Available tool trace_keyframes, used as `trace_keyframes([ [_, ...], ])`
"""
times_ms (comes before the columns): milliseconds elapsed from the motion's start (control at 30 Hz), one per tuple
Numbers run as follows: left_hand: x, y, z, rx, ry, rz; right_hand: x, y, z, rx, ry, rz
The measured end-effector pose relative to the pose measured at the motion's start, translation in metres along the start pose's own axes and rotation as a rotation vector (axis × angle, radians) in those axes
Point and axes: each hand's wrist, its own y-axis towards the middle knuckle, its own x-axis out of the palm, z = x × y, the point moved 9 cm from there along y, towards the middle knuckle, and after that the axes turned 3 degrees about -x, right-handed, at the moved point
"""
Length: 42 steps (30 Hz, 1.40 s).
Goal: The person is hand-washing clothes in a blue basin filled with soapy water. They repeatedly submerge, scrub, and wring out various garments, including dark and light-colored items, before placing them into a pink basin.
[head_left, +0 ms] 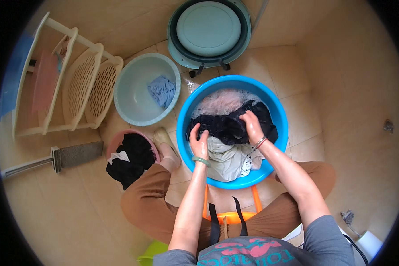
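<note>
A round blue basin (282, 133) in front of me holds wet laundry. Across its middle lies a dark, shiny black garment (221, 128), with pale pink cloth (221, 101) in suds behind it and a whitish garment (224, 159) nearer to me. My left hand (198, 142), with a green bangle at the wrist, is at the black garment's left end, its thumb and fingers apart. On the right, my right hand (252, 127) has its fingers curled into the black garment; part of the grip is hidden.
Left of the blue basin stand a pale green basin (124, 104) with blue cloth (162, 91) and a pink basin (113, 145) heaped with black clothes (131, 157). Behind is a folded teal tub (208, 29). A cream rack (71, 84) and a flat mop (77, 155) lie left.
</note>
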Motion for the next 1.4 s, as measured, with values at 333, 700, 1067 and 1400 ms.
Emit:
trace_keyframes([
  [333,0.055,-0.033,0.045,0.244,0.468,0.027,0.059,-0.122,-0.153,0.364,0.526,-0.476],
  [700,0.073,-0.051,0.008,-0.51,-0.681,-0.506,-0.072,-0.022,-0.071,-0.067,-0.749,-0.02],
  [1067,0.087,-0.074,0.08,-0.572,-1.177,-0.665,-0.035,-0.063,-0.015,0.417,-0.288,-0.403],
  [1400,0.118,-0.11,0.128,-0.633,-1.284,-0.894,-0.003,-0.077,0.043,0.623,0.442,-0.397],
])
